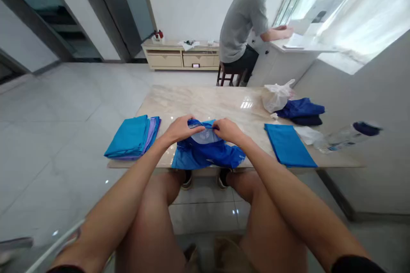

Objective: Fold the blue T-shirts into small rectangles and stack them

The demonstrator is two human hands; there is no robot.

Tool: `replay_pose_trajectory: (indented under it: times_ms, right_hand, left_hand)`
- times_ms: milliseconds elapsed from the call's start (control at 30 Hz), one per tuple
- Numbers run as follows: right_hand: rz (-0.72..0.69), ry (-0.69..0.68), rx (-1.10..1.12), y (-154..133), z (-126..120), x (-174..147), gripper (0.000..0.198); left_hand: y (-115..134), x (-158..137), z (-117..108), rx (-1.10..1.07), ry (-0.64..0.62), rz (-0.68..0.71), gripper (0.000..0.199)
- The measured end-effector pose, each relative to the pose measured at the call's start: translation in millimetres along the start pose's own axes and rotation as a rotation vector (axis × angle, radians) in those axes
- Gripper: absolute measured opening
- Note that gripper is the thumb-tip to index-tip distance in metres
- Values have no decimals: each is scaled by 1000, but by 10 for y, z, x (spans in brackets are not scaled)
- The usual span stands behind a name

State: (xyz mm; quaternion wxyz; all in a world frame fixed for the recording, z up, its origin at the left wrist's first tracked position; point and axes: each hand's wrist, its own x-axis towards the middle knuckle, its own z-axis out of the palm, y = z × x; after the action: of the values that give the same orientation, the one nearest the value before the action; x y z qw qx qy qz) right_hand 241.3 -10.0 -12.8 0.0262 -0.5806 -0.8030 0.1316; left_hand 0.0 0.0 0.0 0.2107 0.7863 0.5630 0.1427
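A blue sports shirt (211,151) with small white markings lies bunched near the table's front edge. Its collar opening faces up, showing a pale inside. My left hand (183,130) pinches the rim of the collar on one side. On the other side, my right hand (228,130) grips the same rim with thumb and fingers closed. Lighter blue cloth (184,158) shows under the shirt's left part; whether it is a separate piece I cannot tell. Folded teal and purple cloths (130,136) form a stack left of my left hand. To the right rests a flat folded blue cloth (290,145).
The marble-patterned table (192,98) also bears a white plastic bag (276,97), dark blue clothing (299,108) and a clear bottle (344,137) along its right side. Beyond it, a person in grey (241,19) sits on a stool beside a low cabinet (166,57).
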Motion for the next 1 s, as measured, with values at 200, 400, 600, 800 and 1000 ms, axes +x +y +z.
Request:
replay_pose_trajectory:
  times_ms: [200, 400, 600, 800, 1000]
  right_hand:
    - [146, 253, 123, 61, -101, 6, 38]
    - [287, 362, 235, 194, -167, -56, 36]
    - [241, 637, 389, 368, -211, -86, 38]
    - [200, 762, 453, 410, -140, -79, 40]
    - [244, 772, 515, 519, -82, -24, 38]
  left_hand:
    - [-97, 51, 58, 69, 102, -17, 34]
    - [-136, 110, -14, 121, 283, -227, 44]
    - [-277, 111, -6, 67, 329, -163, 35]
    - [-317, 174, 50, 113, 205, -1, 39]
    - [-375, 219, 157, 48, -61, -122, 40]
